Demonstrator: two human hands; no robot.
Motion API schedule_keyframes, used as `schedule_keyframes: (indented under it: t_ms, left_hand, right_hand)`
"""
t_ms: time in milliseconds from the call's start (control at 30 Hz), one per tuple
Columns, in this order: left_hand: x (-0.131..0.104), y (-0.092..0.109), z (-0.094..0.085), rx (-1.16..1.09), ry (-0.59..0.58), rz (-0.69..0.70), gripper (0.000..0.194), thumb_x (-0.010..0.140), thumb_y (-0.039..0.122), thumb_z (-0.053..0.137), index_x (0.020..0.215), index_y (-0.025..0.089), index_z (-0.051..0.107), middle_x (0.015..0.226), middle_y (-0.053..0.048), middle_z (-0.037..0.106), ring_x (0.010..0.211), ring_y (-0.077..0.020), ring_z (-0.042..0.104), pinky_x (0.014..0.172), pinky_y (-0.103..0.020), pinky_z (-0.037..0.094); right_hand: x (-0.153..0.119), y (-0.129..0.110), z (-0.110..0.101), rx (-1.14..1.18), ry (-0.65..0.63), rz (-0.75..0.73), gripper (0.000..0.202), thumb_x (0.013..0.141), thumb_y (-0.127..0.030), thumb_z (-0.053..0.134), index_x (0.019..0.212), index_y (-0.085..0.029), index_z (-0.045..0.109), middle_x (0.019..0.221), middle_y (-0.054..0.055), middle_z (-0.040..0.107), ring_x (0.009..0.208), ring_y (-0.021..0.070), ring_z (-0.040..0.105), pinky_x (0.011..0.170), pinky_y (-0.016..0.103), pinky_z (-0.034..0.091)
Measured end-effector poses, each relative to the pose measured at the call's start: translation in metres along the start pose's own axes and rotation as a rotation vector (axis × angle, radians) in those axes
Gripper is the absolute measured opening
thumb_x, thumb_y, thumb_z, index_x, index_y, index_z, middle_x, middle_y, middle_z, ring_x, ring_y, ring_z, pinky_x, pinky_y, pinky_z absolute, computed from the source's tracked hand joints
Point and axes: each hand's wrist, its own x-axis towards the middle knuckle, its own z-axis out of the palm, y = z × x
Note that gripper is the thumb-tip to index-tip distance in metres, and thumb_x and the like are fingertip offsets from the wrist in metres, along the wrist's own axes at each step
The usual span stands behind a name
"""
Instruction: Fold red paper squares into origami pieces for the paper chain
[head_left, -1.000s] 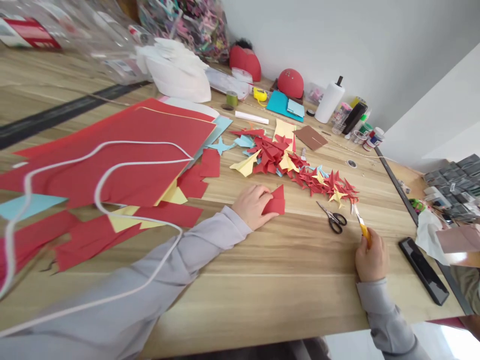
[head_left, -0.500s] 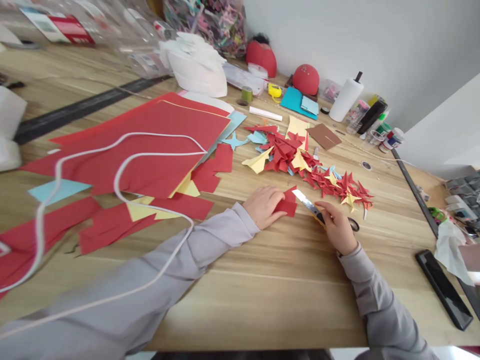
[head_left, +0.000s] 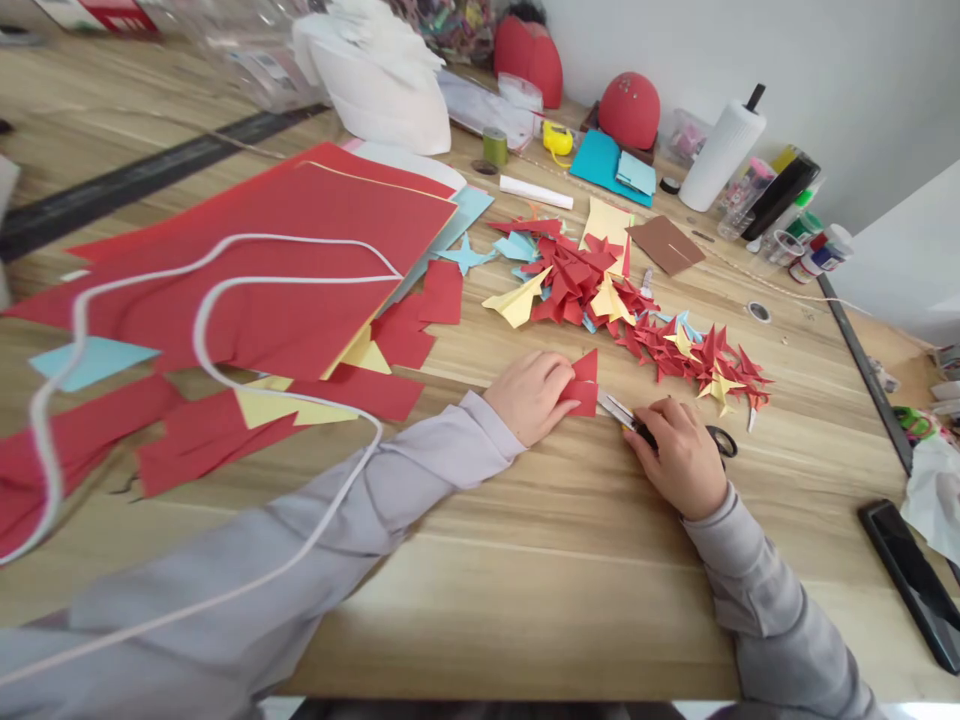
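Near the middle of the table, my left hand (head_left: 531, 397) has its fingers closed on a small folded red paper (head_left: 582, 387), which rests on the wood. My right hand (head_left: 679, 455) grips a utility knife (head_left: 627, 415) with a dark handle; its silver blade points left and touches or nearly touches the paper's right edge. Black scissor handles (head_left: 724, 443) show just right of that hand. Behind both hands lies a long heap of folded red, yellow and blue paper shapes (head_left: 577, 285).
Large red sheets (head_left: 300, 270) and paper scraps (head_left: 217, 440) cover the left side, under a white cord (head_left: 206, 320). A black phone (head_left: 911, 585) lies at right. Bottles, a white roll (head_left: 724, 155) and a yellow tape measure (head_left: 557, 138) stand along the back.
The knife blade has come down from above the paper's upper right corner to its lower right side, as my right hand moved lower. The view has shifted slightly.
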Motion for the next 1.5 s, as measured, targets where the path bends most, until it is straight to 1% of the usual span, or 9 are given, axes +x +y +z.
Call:
schedule_keyframes:
  t_ms: [167,333,467,667,1067,1167,1300,1400,1500]
  left_hand:
    - [0.003,-0.001,0.0,0.058,-0.034,0.012,0.032,0.086,0.03,0.048,0.112,0.014,0.058,0.122,-0.016,0.054,0.108,-0.0287,0.05,0.09,-0.044,0.04]
    - [0.008,-0.006,0.004,0.071,-0.137,0.146,0.039,0.091,0.031,0.038,0.129,0.026,0.047,0.144,-0.005,0.038,0.134,-0.0272,0.027,0.108,-0.054,0.015]
    - [0.009,-0.009,0.008,0.05,-0.239,0.081,0.043,0.093,0.034,0.032,0.134,0.026,0.041,0.144,-0.005,0.038,0.135,-0.0253,0.028,0.109,-0.055,0.007]
    - [0.009,-0.007,0.008,0.044,-0.276,0.032,0.044,0.093,0.035,0.031,0.136,0.025,0.038,0.144,-0.006,0.037,0.135,-0.0241,0.027,0.11,-0.052,0.009]
    - [0.007,-0.007,0.01,0.031,-0.254,0.025,0.044,0.093,0.034,0.032,0.136,0.026,0.038,0.145,-0.004,0.036,0.136,-0.0239,0.026,0.109,-0.051,0.009]
    - [0.009,-0.009,0.008,0.018,-0.236,0.029,0.043,0.093,0.033,0.033,0.135,0.027,0.041,0.143,-0.002,0.039,0.134,-0.0234,0.029,0.108,-0.049,0.014]
    - [0.018,-0.02,0.005,0.0,-0.229,0.047,0.035,0.091,0.036,0.038,0.123,0.034,0.054,0.133,0.001,0.052,0.122,-0.0238,0.041,0.098,-0.043,0.026]
    - [0.025,-0.033,0.006,-0.019,-0.205,0.096,0.029,0.087,0.039,0.049,0.114,0.039,0.06,0.126,0.003,0.058,0.11,-0.0237,0.048,0.093,-0.043,0.028]
    - [0.027,-0.041,0.009,-0.039,-0.189,0.145,0.029,0.086,0.042,0.049,0.113,0.041,0.059,0.125,0.004,0.059,0.11,-0.0227,0.047,0.094,-0.043,0.026]
  right_hand:
    - [-0.003,0.0,0.002,-0.16,0.036,-0.03,0.019,0.089,-0.029,0.047,0.096,-0.019,0.061,0.082,0.009,0.058,0.078,0.0217,0.05,0.069,0.033,0.041]
    - [-0.004,0.005,0.007,-0.201,0.045,-0.054,0.025,0.091,-0.029,0.044,0.108,-0.02,0.059,0.089,0.01,0.057,0.08,0.0212,0.049,0.067,0.032,0.04]
    - [-0.003,0.01,0.01,-0.198,0.028,-0.086,0.028,0.091,-0.028,0.042,0.113,-0.019,0.058,0.093,0.01,0.058,0.081,0.0212,0.049,0.069,0.033,0.042]
    - [-0.004,0.017,0.012,-0.071,0.02,-0.107,0.03,0.09,-0.029,0.046,0.117,-0.021,0.056,0.098,0.011,0.058,0.085,0.0223,0.049,0.073,0.035,0.045]
    - [-0.005,0.019,0.007,0.034,0.063,-0.091,0.028,0.089,-0.026,0.047,0.111,-0.019,0.062,0.088,0.009,0.058,0.08,0.0205,0.05,0.071,0.034,0.046]
    - [-0.006,0.023,0.006,0.065,0.065,-0.104,0.028,0.089,-0.027,0.047,0.11,-0.019,0.062,0.088,0.009,0.058,0.079,0.0204,0.05,0.071,0.034,0.046]
    - [-0.006,0.027,0.005,0.077,0.056,-0.131,0.027,0.089,-0.026,0.048,0.11,-0.018,0.063,0.088,0.009,0.058,0.079,0.0201,0.05,0.071,0.034,0.046]
    - [-0.006,0.029,0.004,0.068,0.054,-0.154,0.027,0.088,-0.025,0.049,0.109,-0.017,0.063,0.089,0.01,0.058,0.08,0.02,0.049,0.07,0.033,0.045]
    - [-0.007,0.029,0.004,0.058,0.059,-0.157,0.027,0.088,-0.025,0.049,0.11,-0.018,0.063,0.09,0.009,0.058,0.08,0.0199,0.049,0.07,0.033,0.045]
